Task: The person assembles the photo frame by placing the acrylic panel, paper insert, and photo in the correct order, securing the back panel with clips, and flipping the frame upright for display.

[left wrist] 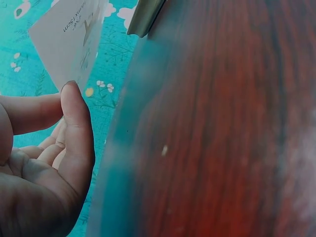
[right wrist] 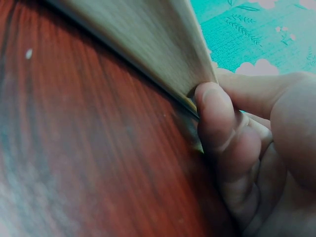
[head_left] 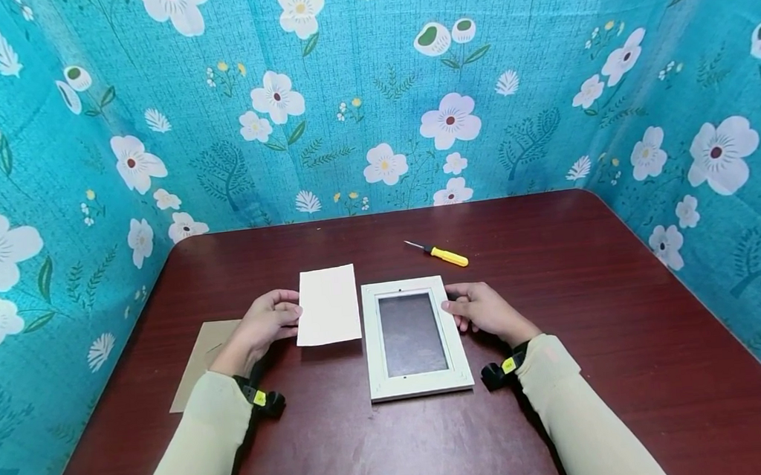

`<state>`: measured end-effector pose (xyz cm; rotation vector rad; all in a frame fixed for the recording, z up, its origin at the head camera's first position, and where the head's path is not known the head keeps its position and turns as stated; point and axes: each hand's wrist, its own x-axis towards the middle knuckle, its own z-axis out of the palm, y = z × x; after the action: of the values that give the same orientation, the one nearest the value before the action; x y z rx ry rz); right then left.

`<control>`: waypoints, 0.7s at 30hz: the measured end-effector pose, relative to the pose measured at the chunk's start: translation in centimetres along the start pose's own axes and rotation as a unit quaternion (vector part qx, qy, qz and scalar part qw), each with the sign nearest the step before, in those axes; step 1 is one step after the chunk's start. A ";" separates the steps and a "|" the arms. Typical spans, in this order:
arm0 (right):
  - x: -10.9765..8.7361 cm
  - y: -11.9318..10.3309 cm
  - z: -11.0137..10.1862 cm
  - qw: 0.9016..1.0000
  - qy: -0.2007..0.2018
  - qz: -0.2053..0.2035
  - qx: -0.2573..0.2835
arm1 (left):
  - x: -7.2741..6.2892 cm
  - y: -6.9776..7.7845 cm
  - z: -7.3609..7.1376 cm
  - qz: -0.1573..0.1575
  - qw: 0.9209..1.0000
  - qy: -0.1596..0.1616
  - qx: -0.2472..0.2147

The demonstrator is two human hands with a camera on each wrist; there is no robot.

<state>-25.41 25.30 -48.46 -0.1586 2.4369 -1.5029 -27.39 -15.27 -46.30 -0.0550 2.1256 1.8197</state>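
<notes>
My left hand (head_left: 269, 324) pinches the left edge of a white paper insert (head_left: 328, 306) between thumb and fingers. The sheet hangs just over the table, left of the picture frame. In the left wrist view the insert (left wrist: 69, 42) shows small printed size text on its other face. My right hand (head_left: 487, 311) grips the right side of a white picture frame (head_left: 373, 342), thumb on top and fingers at its outer edge. Dark table colour shows within the frame's opening. The frame's side (right wrist: 148, 39) fills the upper part of the right wrist view, between thumb and fingers.
A yellow-handled screwdriver (head_left: 447, 255) lies behind the frame. At the left, a brown backing board (head_left: 189, 368) rests on the dark red wooden table (head_left: 556, 253), partly hidden by the left forearm. Blue floral cloth (head_left: 344, 121) hangs around the table's back and sides.
</notes>
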 end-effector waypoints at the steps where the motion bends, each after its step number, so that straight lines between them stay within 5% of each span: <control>1: 0.0 0.0 0.0 1.000 0.000 0.001 0.000 | 0.0 0.0 0.1 -0.001 1.000 0.002 0.003; 21: 0.1 0.4 -0.1 1.000 -0.002 -0.007 -0.002 | -0.7 0.7 1.3 0.011 1.000 -0.015 0.003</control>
<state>-25.50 25.52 -48.78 -0.1801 2.4416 -1.5026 -26.59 -14.07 -45.55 -0.0046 2.1192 1.8149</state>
